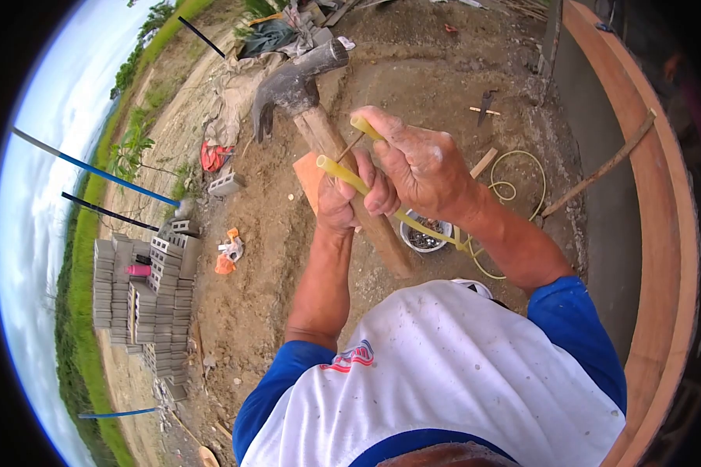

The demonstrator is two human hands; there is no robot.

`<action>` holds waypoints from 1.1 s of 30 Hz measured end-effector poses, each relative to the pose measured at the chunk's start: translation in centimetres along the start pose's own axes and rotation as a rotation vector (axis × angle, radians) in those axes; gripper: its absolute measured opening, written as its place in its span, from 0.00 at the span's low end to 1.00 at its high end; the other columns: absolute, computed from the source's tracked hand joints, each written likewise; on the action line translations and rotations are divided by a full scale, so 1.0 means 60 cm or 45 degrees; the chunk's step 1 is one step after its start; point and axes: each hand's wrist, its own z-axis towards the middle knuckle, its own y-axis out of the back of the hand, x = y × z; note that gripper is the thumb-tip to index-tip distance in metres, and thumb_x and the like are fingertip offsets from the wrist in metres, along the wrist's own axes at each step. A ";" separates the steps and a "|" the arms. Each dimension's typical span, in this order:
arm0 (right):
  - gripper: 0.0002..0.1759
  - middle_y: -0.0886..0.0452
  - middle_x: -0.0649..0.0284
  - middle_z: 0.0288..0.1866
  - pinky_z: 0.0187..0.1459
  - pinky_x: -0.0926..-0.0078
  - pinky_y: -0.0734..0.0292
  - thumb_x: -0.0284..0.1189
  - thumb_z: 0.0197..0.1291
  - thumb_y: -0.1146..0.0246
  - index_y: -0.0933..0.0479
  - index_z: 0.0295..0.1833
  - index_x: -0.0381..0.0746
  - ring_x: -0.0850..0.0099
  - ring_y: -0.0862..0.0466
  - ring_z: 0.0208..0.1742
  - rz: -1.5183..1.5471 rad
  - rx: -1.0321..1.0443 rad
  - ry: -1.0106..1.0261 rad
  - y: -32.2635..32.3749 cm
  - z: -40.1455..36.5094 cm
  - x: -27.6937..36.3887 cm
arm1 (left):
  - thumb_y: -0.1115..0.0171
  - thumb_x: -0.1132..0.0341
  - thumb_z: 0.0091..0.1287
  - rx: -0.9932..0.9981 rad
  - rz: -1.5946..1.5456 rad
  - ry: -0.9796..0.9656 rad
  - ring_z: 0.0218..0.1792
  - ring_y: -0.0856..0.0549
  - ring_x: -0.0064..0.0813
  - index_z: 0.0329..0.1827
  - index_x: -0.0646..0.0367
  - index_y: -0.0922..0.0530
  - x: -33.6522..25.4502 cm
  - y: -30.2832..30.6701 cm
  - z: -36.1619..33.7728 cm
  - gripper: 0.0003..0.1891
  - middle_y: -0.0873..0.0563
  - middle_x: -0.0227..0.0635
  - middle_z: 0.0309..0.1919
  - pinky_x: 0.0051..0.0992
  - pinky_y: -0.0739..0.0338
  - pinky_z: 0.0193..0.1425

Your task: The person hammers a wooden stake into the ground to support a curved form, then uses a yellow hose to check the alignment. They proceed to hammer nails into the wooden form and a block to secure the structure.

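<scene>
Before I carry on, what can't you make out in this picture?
Hammer handle, head view: its middle is hidden behind the fingers of the left hand.
Upper yellow tube, head view: the stretch inside the right hand is covered by its grip.
Small pieces in the white bucket, head view: too small to identify, partly covered by the lower yellow tube.
Beyond the wooden beam, head view: lost in darkness at the right edge.

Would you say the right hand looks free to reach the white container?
Probably not directly: the right hand holds yellow tubing, and the white container sits on the ground, partly behind that tubing.
</scene>
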 end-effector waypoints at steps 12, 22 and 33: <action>0.39 0.24 0.56 0.31 0.23 0.74 0.24 0.41 0.52 0.28 0.31 0.61 0.26 0.72 0.19 0.24 -0.202 -0.171 -0.004 0.001 -0.018 -0.046 | 0.42 0.58 0.66 -0.564 0.353 0.125 0.18 0.24 0.28 0.37 0.62 0.27 0.017 -0.035 0.003 0.14 0.23 0.37 0.21 0.29 0.26 0.25; 0.38 0.24 0.59 0.28 0.25 0.70 0.25 0.41 0.40 0.26 0.26 0.54 0.26 0.68 0.23 0.23 -0.275 -0.337 -0.118 -0.020 -0.045 -0.082 | 0.41 0.56 0.69 -0.615 0.444 0.287 0.19 0.20 0.28 0.32 0.63 0.23 0.034 -0.053 0.011 0.17 0.21 0.36 0.17 0.28 0.23 0.27; 0.32 0.24 0.62 0.27 0.22 0.76 0.28 0.34 0.40 0.27 0.24 0.52 0.26 0.76 0.26 0.22 -0.409 -0.434 -0.013 -0.009 -0.037 -0.087 | 0.45 0.57 0.71 -0.741 0.558 0.317 0.18 0.22 0.30 0.31 0.63 0.25 0.041 -0.050 0.018 0.17 0.22 0.37 0.16 0.29 0.24 0.26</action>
